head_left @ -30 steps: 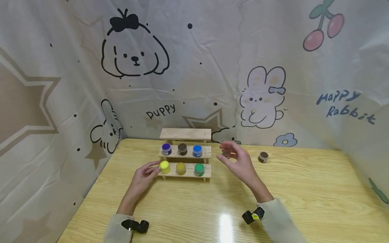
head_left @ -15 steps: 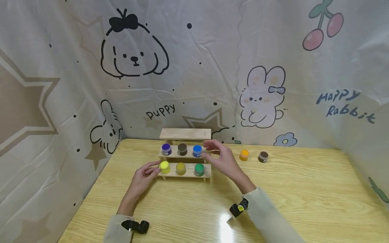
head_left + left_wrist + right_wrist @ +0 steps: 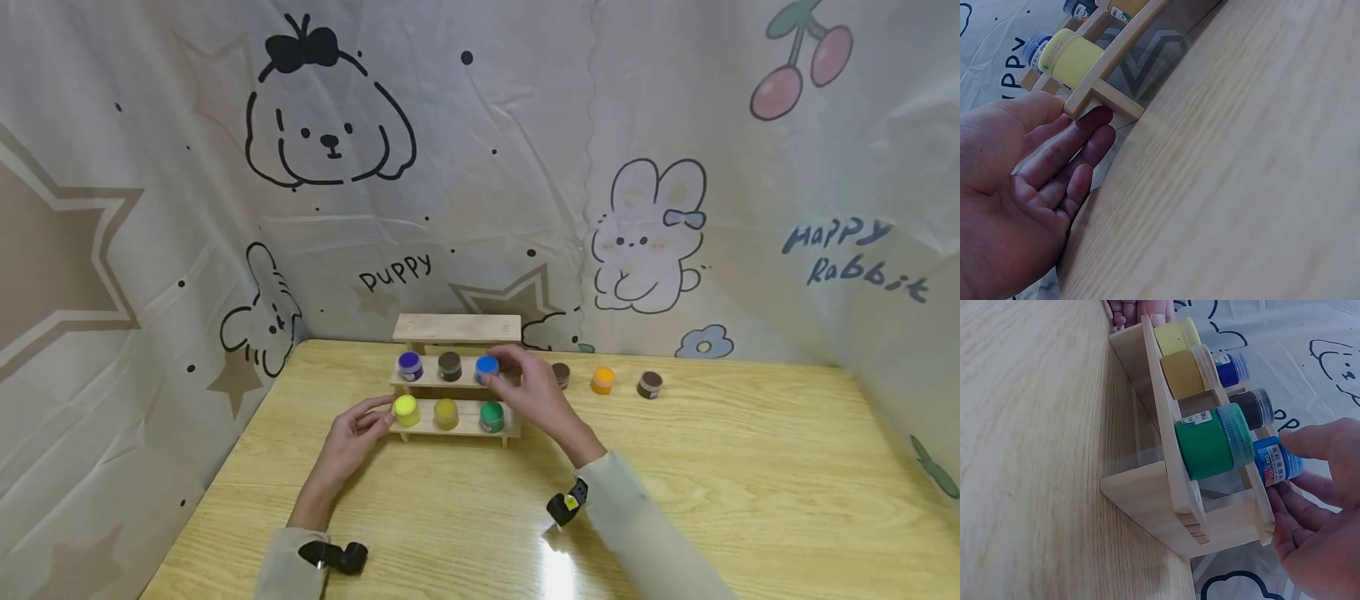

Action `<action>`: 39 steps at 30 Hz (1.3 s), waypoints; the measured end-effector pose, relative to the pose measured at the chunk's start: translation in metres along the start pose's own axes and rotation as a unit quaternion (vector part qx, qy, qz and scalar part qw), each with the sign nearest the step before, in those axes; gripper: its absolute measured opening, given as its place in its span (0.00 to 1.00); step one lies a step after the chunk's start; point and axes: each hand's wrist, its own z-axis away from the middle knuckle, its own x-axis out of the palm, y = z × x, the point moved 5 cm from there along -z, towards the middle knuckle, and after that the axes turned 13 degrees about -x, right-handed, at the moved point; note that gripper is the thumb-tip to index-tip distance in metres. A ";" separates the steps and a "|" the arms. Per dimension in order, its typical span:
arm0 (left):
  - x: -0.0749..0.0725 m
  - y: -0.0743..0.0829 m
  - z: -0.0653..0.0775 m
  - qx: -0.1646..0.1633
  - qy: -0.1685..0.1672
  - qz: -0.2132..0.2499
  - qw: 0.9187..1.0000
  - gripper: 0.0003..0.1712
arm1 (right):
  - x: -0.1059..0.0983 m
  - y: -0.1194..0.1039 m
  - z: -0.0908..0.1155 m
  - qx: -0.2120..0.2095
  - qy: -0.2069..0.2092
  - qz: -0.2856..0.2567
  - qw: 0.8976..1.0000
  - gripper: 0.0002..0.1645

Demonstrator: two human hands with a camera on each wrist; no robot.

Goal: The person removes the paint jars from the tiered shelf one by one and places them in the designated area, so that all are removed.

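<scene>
A small three-step wooden rack (image 3: 468, 431) bears paint jars on its two lower steps. My right hand (image 3: 536, 392) pinches the blue paint jar (image 3: 1272, 461) at the right end of the middle step, thumb on one side and fingers on the other. Left of it on that step are a dark brown jar (image 3: 450, 367) and a purple jar (image 3: 410, 367). Below stand a yellow jar (image 3: 407, 410), an ochre jar (image 3: 446, 414) and a green jar (image 3: 1210, 440). My left hand (image 3: 1029, 169) holds the lower step's left end between thumb and fingers, beside the yellow jar.
On the table (image 3: 712, 467) right of the rack stand a dark jar (image 3: 562, 375) partly behind my right hand, an orange jar (image 3: 603, 381) and a brown jar (image 3: 650, 384). A printed cloth (image 3: 487, 192) hangs behind the table. The rack's top step (image 3: 457, 327) bears nothing.
My right hand has moved left from beside the rack to the blue jar and closed its fingers around it. The orange and dark table jars came into view. My left hand stays put.
</scene>
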 end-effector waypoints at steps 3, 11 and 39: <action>0.000 0.001 0.000 0.000 0.000 0.003 1.000 0.22 | 0.001 0.001 0.000 0.003 0.000 0.005 1.000 0.23; 0.001 0.003 0.005 0.001 0.000 0.005 1.000 0.23 | 0.002 0.001 0.003 0.009 0.006 -0.003 1.000 0.22; 0.000 0.005 0.003 0.000 0.001 0.009 1.000 0.23 | -0.031 -0.003 0.033 -0.022 0.043 0.018 0.999 0.24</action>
